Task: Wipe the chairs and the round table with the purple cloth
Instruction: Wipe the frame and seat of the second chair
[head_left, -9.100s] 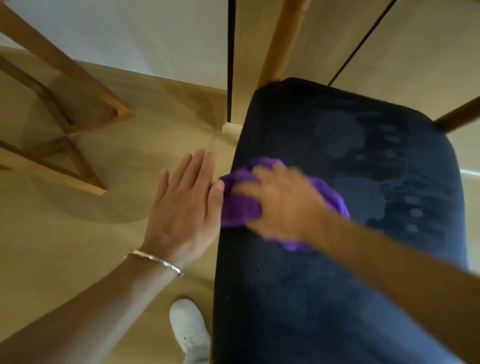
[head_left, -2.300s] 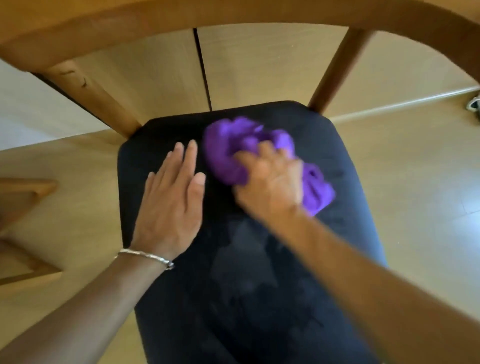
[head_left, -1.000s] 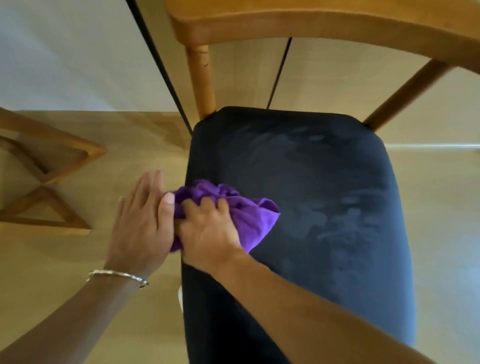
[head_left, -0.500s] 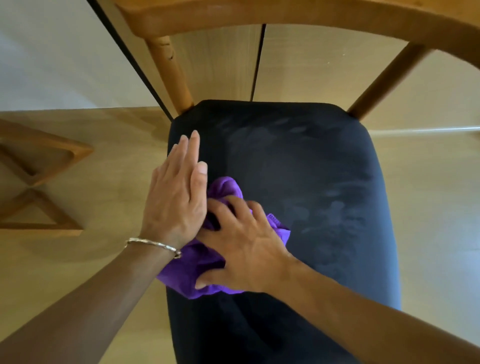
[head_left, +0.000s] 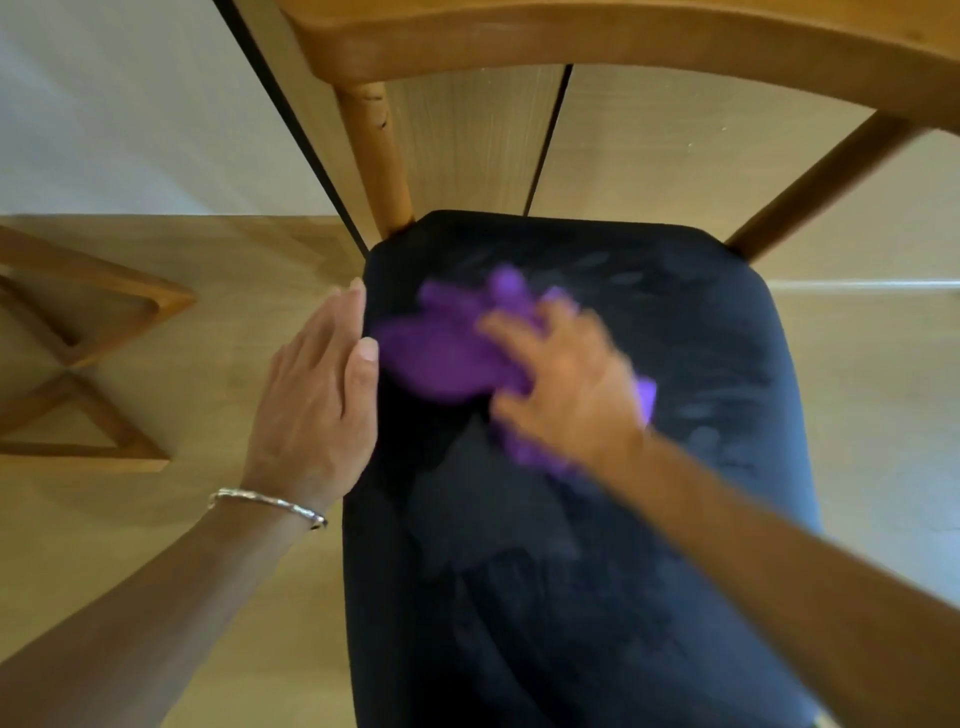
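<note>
Left hand (head_left: 317, 410) flat, fingers straight, holding nothing, at the left edge of the seat (head_left: 545, 623). Right hand (head_left: 566, 387), blurred, fingers spread, presses purple cloth (head_left: 441, 353) mid-seat. Cloth bunches ahead-left of it, between both hands. Backrest (head_left: 571, 36) beyond.

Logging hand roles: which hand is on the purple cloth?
The right hand, pressing the purple cloth on the seat; the left hand lies flat at the seat's edge.

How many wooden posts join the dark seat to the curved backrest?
2. The left post rises from the seat's far left corner to the backrest; the right post slants up from its far right corner. None seem hidden between them.
</note>
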